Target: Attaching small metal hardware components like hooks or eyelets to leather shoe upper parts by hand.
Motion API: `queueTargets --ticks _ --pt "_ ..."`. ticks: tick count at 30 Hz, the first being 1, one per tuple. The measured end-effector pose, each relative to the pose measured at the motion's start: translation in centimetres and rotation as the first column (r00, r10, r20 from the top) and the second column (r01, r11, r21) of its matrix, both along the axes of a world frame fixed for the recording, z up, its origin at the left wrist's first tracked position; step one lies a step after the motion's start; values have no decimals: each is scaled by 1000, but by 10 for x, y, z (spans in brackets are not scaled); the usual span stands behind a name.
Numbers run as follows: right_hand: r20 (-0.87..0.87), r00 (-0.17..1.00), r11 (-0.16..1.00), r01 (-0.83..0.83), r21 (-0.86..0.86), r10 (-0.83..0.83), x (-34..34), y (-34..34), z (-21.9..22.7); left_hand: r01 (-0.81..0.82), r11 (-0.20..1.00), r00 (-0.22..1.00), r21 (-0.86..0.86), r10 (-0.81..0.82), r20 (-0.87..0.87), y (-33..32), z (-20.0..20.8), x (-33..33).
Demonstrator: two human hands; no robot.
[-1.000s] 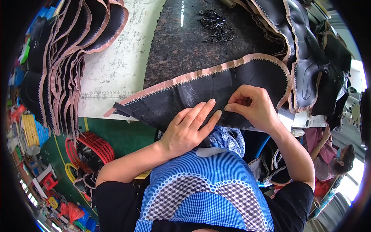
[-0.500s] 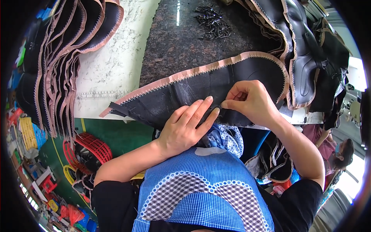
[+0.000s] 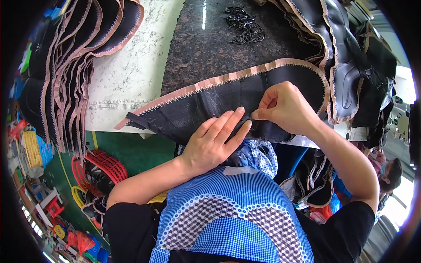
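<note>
A black panel (image 3: 219, 100) with a pink-beige zigzag-stitched edge lies across the table's near side, its pointed end at the left and its rounded end at the right. My left hand (image 3: 212, 141) rests flat on the panel's near part, fingers stretched out. Just right of those fingertips, my right hand (image 3: 287, 109) pinches with thumb and forefinger against the panel. A tiny dark piece shows at the pinch, too small to name. The fingers hide most of that spot.
Stacked edged panels hang off the table at the left (image 3: 70, 83), with more piled at the right (image 3: 344, 65). Small shiny black hook-like parts (image 3: 245, 26) lie on the dark stone slab (image 3: 197, 48). A red basket (image 3: 107, 166) stands on the green floor. Another person (image 3: 388, 171) is far right.
My right hand has risen slightly and its elbow has swung outward, with the pinch still at the same spot. My left hand stays nearly in place. The whole view has shifted slightly.
</note>
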State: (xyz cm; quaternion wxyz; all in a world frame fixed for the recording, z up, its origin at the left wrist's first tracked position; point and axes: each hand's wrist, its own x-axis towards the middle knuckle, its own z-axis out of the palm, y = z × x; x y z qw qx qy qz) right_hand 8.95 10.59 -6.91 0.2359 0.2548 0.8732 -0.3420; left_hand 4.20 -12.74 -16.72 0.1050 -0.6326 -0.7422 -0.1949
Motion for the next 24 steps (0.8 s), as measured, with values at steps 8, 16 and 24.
queueTargets --ticks 8,16,24 --pt "-71 997 999 -29 -27 27 7 4 -7 20 1000 1000 5 -20 7 -6 1 -1" --pt "-124 989 996 -87 -28 83 12 2 -6 14 1000 1000 -10 -14 -7 -7 1 -1" --pt "-479 835 957 -178 227 270 28 -10 -16 43 997 993 57 -49 109 -11 2 -1"
